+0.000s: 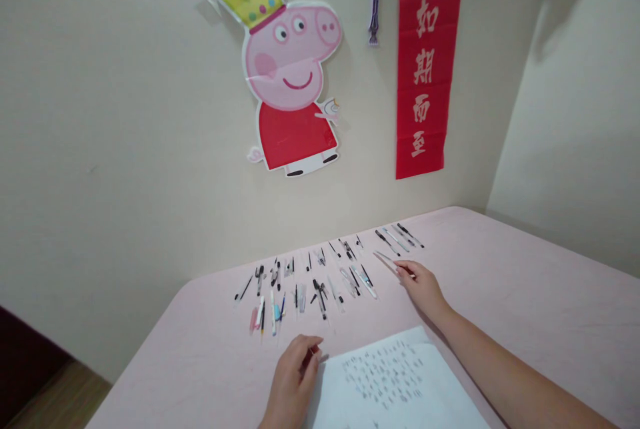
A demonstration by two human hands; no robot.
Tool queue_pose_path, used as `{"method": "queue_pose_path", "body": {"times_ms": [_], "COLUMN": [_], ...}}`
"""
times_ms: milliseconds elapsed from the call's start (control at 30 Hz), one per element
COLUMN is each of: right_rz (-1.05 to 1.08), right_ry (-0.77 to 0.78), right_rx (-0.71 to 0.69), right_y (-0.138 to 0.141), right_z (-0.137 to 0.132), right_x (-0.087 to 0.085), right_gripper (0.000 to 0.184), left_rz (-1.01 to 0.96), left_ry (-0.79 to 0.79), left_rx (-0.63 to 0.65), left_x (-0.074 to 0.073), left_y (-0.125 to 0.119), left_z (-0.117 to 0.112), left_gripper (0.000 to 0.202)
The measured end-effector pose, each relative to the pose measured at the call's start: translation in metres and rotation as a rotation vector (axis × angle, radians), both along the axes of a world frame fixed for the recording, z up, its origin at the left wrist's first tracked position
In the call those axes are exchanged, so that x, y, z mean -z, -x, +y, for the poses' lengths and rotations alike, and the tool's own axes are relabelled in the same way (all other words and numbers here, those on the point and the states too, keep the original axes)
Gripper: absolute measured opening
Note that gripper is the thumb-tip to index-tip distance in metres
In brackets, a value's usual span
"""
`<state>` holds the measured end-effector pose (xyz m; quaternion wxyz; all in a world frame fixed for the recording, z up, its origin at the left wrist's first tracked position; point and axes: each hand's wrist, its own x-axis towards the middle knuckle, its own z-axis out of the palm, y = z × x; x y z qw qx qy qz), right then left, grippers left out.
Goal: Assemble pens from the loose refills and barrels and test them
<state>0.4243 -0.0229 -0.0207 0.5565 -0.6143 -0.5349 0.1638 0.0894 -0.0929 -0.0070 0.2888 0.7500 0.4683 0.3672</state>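
Note:
My right hand (423, 285) is closed around a slim, pale pen (385, 257), whose end points to the upper left, close to the pink surface. My left hand (295, 379) is curled with fingers and thumb brought together beside the left edge of a white sheet of paper (400, 382). What its fingertips hold, if anything, is too small to make out. Rows of handwritten marks cover the paper. Beyond the hands lie several groups of pens and pen parts (320, 299), black, clear, blue and pink. A few whole pens (387, 242) lie side by side at the back right.
A pink-covered bed or table (540, 309) reaches back to a pale wall (125, 115). On the wall hang a crowned pig cutout (297, 135), a red banner (425, 95) and a purple cord (375, 2). Wooden floor (75, 389) shows at the lower left.

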Motion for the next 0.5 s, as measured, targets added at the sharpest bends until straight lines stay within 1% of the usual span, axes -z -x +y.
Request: {"method": "queue_pose_path", "body": {"times_ms": [67, 133, 200, 300, 400, 500], "right_rz": [-0.128, -0.211, -0.271, -0.378, -0.558, -0.750], "right_ry": [0.010, 0.051, 0.116, 0.230, 0.339, 0.413], "right_rx": [0.003, -0.007, -0.006, 0.039, 0.078, 0.094], "right_y": [-0.003, -0.004, -0.003, 0.000, 0.004, 0.012], "right_z": [0.001, 0.001, 0.001, 0.002, 0.002, 0.000], "right_x": [0.004, 0.005, 0.006, 0.005, 0.002, -0.001], "right_gripper": [0.033, 0.034, 0.034, 0.035, 0.039, 0.040], "left_rz": [0.014, 0.032, 0.046, 0.045, 0.040, 0.045], "left_ry": [-0.003, -0.009, -0.018, -0.022, -0.025, -0.030], "left_rx": [0.007, 0.004, 0.000, 0.001, 0.007, 0.008], "left_x": [0.001, 0.001, 0.000, -0.001, 0.000, 0.002], "left_y": [0.000, 0.000, 0.000, 0.000, 0.000, 0.000], "left_z": [0.000, 0.000, -0.001, -0.001, -0.001, 0.001], "left_gripper": [0.019, 0.019, 0.019, 0.019, 0.018, 0.017]}}
